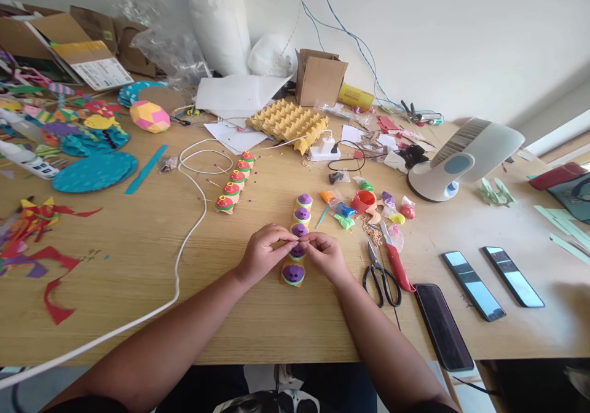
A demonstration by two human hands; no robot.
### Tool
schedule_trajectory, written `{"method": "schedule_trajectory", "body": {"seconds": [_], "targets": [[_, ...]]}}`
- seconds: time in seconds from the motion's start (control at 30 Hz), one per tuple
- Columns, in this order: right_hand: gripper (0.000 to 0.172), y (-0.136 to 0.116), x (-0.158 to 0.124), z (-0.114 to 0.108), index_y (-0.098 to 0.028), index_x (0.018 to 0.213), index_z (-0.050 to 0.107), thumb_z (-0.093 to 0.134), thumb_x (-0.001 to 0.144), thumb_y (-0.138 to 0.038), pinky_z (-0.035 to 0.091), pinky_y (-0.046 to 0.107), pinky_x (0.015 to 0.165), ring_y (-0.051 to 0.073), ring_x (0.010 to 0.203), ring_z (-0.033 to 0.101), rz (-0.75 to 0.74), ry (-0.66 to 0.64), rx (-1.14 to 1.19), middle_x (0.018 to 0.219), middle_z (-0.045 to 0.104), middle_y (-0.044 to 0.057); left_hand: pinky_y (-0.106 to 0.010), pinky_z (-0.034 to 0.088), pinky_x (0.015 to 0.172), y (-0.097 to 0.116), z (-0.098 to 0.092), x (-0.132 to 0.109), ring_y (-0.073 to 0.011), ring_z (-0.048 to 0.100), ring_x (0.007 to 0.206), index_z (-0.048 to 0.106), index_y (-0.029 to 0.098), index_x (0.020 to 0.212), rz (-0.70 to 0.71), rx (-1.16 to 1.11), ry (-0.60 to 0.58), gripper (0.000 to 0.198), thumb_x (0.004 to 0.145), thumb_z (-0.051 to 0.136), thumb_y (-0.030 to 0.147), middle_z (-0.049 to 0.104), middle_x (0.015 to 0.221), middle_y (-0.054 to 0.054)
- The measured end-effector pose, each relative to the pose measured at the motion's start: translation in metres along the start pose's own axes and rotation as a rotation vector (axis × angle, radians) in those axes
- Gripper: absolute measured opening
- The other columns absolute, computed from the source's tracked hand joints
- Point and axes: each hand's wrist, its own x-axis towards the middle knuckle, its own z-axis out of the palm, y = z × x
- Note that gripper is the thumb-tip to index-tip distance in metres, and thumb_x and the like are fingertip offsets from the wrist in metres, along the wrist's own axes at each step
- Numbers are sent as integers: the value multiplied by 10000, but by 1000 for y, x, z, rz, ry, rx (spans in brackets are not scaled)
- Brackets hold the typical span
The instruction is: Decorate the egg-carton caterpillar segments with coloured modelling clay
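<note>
A cardboard box [32, 35] is cropped at the left edge. At center, a left hand [266, 250], thumb and fingertips pinched together, partly hides a row of purple-topped domes [302, 214] beneath it; a right hand [327, 256], pinched likewise, meets it, anything between them too small to make out. A teal object [569, 190], hard to identify, runs off the right edge. The wood-grain table [138, 235] stands before a pale wall [415, 19].

A front-to-back row of five purple-domed cups [294, 273], pale-green rims, orange-yellow bases, upright on the table [221, 327]
</note>
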Motion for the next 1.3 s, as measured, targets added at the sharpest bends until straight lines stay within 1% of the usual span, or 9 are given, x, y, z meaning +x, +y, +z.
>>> {"method": "schedule_trajectory", "body": {"seconds": [0.27, 0.4, 0.5, 0.57, 0.67, 0.8, 0.97, 1.1, 1.3], "targets": [[444, 0, 2, -3, -176, 883, 744, 732, 784, -609, 336, 254, 535, 110, 562, 418, -33, 40, 5, 625, 546, -6, -280, 557, 792, -1, 1, 0, -152, 687, 847, 751, 216, 906, -74, -39, 19, 48, 894, 728, 256, 739, 885, -35], [405, 1, 8, -6, -182, 909, 745, 709, 818, -575, 361, 267, 565, 128, 600, 444, -50, 142, -20, 660, 567, 7, -255, 541, 741, -1, 0, 2, -137, 664, 806, 749, 210, 902, -118, -46, 27, 57, 893, 728, 262, 733, 876, -30], [388, 2, 13, -9, -181, 913, 736, 702, 821, -556, 363, 272, 573, 132, 606, 441, -58, 228, -34, 673, 571, 8, -253, 534, 731, -3, -1, 3, -132, 655, 780, 755, 202, 893, -145, -31, 68, 95, 890, 731, 294, 738, 866, -29], [373, 3, 16, -11, -184, 905, 726, 698, 821, -547, 371, 276, 584, 141, 623, 456, -67, 260, -41, 692, 580, 13, -257, 536, 731, -4, -1, 3, -132, 655, 765, 762, 198, 894, -205, -29, 124, 133, 886, 731, 327, 748, 862, -29], [358, 5, 19, -13, -189, 905, 720, 680, 829, -537, 383, 280, 594, 151, 642, 485, -80, 279, -52, 707, 590, 16, -267, 546, 728, -6, 0, 1, -142, 667, 757, 770, 190, 913, -356, -72, 208, 209, 861, 750, 392, 771, 885, -40], [337, 6, 20, -14, -185, 904, 734, 670, 837, -509, 378, 279, 596, 152, 650, 496, -107, 302, -66, 724, 608, 19, -284, 561, 763, -5, 5, 8, -173, 700, 819, 782, 196, 935, -476, -168, 236, 291, 808, 788, 458, 785, 931, -53], [300, 2, 20, -12, -182, 887, 733, 676, 830, -471, 355, 278, 583, 130, 609, 446, -122, 325, -32, 715, 605, 13, -295, 555, 745, -19, 13, 42, -182, 694, 805, 791, 204, 919, -438, -137, 214, 275, 789, 788, 447, 787, 928, -54], [301, -2, 20, -11, -175, 877, 729, 668, 825, -465, 270, 271, 535, 113, 552, 333, -105, 311, -53, 596, 454, -35, -300, 550, 771, -42, 18, 71, -180, 692, 802, 788, 198, 891, -374, -91, 177, 212, 801, 758, 387, 787, 907, -51], [310, -3, 20, -11, -158, 893, 727, 654, 830, -453, 237, 269, 538, 108, 557, 309, -84, 285, -73, 590, 384, -50, -296, 522, 737, -67, 21, 89, -170, 670, 752, 785, 191, 868, -275, 53, 70, 179, 811, 732, 352, 779, 886, -53]]}}
